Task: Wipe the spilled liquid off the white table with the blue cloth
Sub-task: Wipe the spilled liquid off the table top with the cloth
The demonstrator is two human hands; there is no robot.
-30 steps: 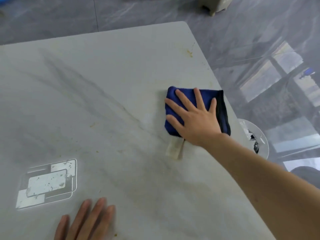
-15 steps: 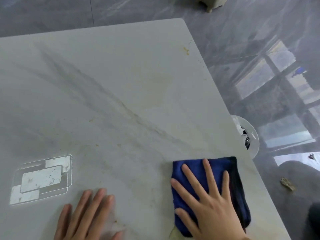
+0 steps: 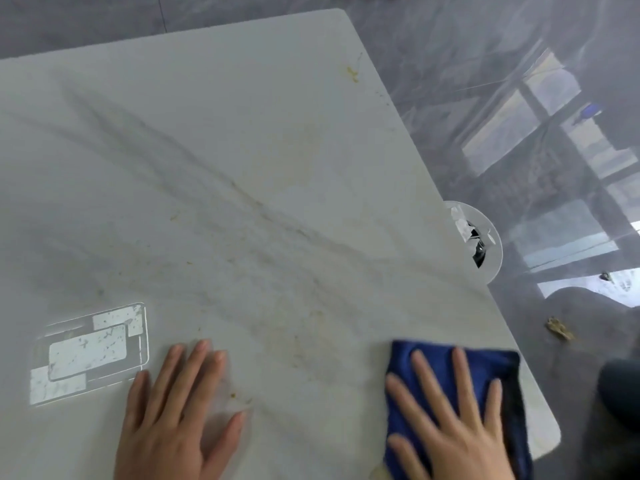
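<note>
- Head view looks down on the white table [image 3: 242, 133], with the folded blue cloth [image 3: 440, 355] lying flat at its near right corner, close to the edge.
- Right hand [image 3: 453, 427] lies palm-down on the cloth, fingers [image 3: 424, 372] straight and spread, pressing rather than gripping; the wrist runs out of frame at the bottom.
- Left hand [image 3: 176, 414] rests flat on the bare tabletop well to the cloth's left, fingers straight and mostly together, thumb out; it looks like a brace.
- Yellowish smears [image 3: 298, 348] and specks lie between the two hands, and a small yellow stain [image 3: 352, 74] sits near the far right edge, so wiping seems unfinished.
- To do this stroke well, I would keep the palm weight even, carry the cloth leftward across the smears, and overlap passes.
- Watch the corner: the cloth sits so near the edge that liquid could be pushed off onto the grey floor [image 3: 519, 98].
</note>
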